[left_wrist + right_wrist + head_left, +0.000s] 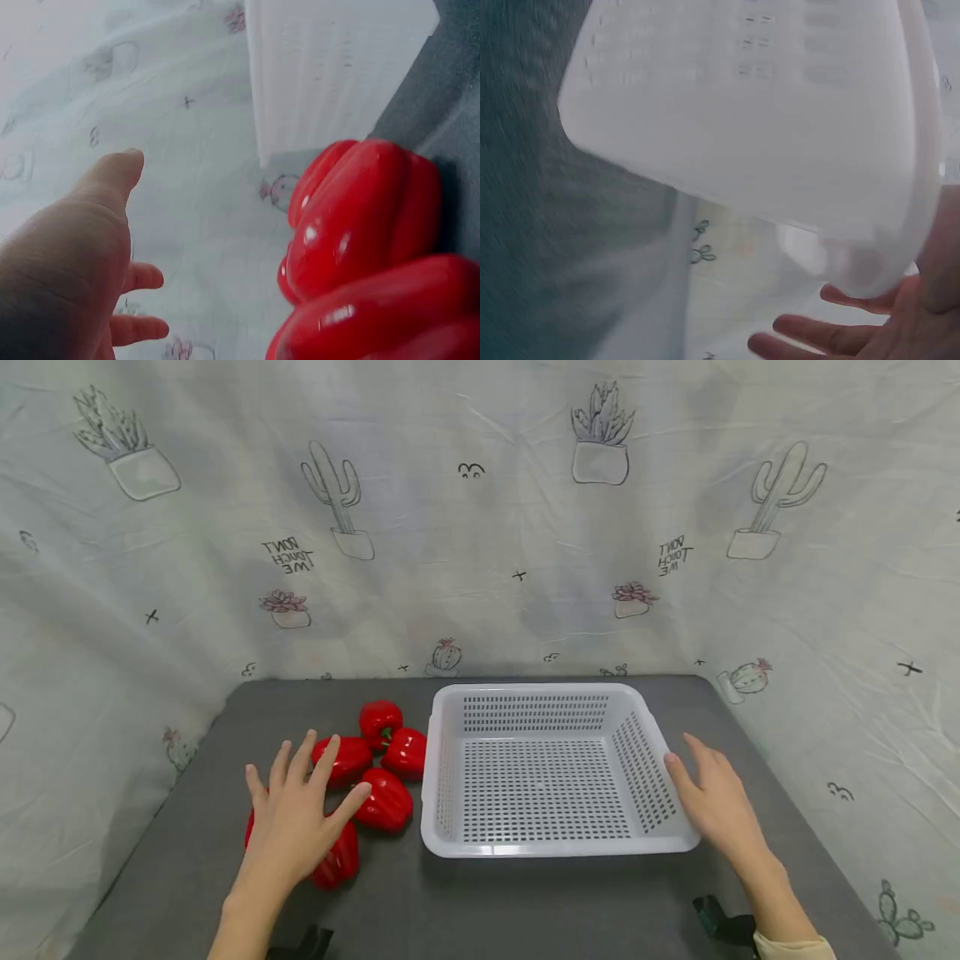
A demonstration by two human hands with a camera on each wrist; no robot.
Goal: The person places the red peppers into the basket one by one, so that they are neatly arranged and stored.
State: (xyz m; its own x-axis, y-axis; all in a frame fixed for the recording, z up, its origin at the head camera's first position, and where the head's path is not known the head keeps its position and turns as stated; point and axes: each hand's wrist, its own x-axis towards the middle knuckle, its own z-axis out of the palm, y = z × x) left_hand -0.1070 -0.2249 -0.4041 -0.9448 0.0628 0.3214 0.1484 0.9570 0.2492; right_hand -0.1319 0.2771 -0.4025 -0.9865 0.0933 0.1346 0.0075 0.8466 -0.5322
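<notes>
Left hand (296,822) over the cluster of red bell peppers (384,800), fingers spread wide and grasping nothing; the left wrist view shows a gap between thumb and the nearest peppers. Right hand (716,797) at the right side of the white perforated plastic basket (566,849), fingers extended, not clenched; whether thumb or fingers touch the rim, cannot tell. Peppers glossy, at least five, lying on the dark grey tabletop (465,910), left of the basket; some partly hidden by the left hand, a green stem (387,735) showing between the two farthest. Pepper nearest the basket's left wall sits just beside it, contact uncertain. Basket upright, rectangular, slotted walls and floor, set right of centre toward the table's far edge. Behind and at both sides, pale fabric (480,527) printed with potted cacti, succulents and mirrored lettering. Black fittings near both wrists; pale cuff (795,948) on the right arm.
</notes>
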